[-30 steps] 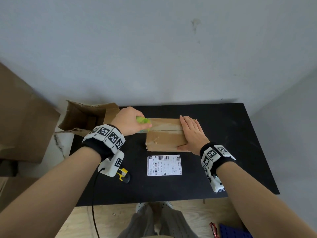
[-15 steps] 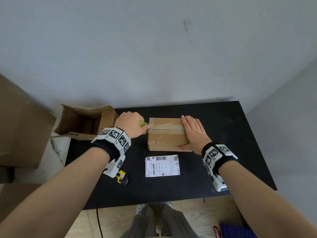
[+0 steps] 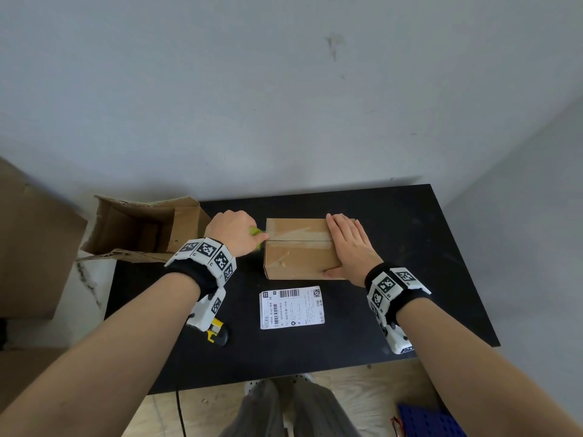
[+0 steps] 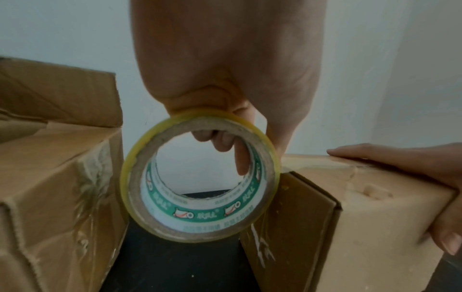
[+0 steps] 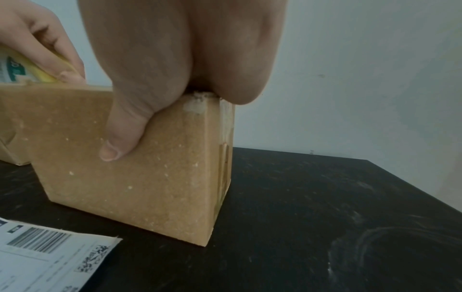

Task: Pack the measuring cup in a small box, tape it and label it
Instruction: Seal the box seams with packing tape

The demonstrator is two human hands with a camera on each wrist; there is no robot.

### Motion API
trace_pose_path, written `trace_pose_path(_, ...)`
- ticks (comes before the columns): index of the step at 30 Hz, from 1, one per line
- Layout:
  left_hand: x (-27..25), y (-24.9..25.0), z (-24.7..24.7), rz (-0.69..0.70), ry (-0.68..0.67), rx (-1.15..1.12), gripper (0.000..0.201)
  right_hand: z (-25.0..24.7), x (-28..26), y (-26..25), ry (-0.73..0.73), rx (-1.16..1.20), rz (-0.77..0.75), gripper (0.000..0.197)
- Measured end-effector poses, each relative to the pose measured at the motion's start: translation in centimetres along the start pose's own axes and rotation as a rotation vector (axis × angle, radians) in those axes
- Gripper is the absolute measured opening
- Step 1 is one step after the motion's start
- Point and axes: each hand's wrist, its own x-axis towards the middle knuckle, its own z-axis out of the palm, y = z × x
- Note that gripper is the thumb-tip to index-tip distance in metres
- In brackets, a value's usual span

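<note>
While your right hand [image 3: 350, 247] lies flat, fingers straight, on the small box [image 3: 299, 250], your left hand [image 3: 235, 231] grips the tape roll [image 4: 200, 177] at its left end. The tape seems stuck along the seam.

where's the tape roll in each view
Head: tape roll left of centre, a green sliver in the left hand at the box's left end.
Left wrist: centre, fingers through its core.
Right wrist: upper left edge.
Shared landmark: the box.
</note>
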Motion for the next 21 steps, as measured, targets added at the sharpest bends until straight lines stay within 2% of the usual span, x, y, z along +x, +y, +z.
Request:
trace_pose_path(4, 0.2, -0.2, 0.2, -0.008, 0.012, -0.051, 0.038, -0.5, 0.0, -0.3, -0.016, -0.072, 0.019, 0.117)
trace_pose_path(7, 0.2, -0.3, 0.4, -0.011, 0.008, -0.090, 0.037, -1.1, -0.1, -2.0, 0.035, -0.126, 0.042, 0.115)
trace_pose_path(12, 0.0, -0.2, 0.4, -0.028, -0.005, -0.147, 0.035, -0.1, 0.8, -7.9, 0.049, -0.043, -0.160, 0.093)
trace_pose_path(14, -0.1, 0.0, 0.4, -0.030, -0.025, -0.158, 0.036, 0.9, 1.0, -9.3, 0.039, -0.046, -0.169, 0.088)
trace_pose_path(21, -0.8, -0.2, 1.1, -0.004, -0.003, -0.171, 0.041, 2.2, 0.4, -8.4, 0.047, -0.056, -0.119, 0.081)
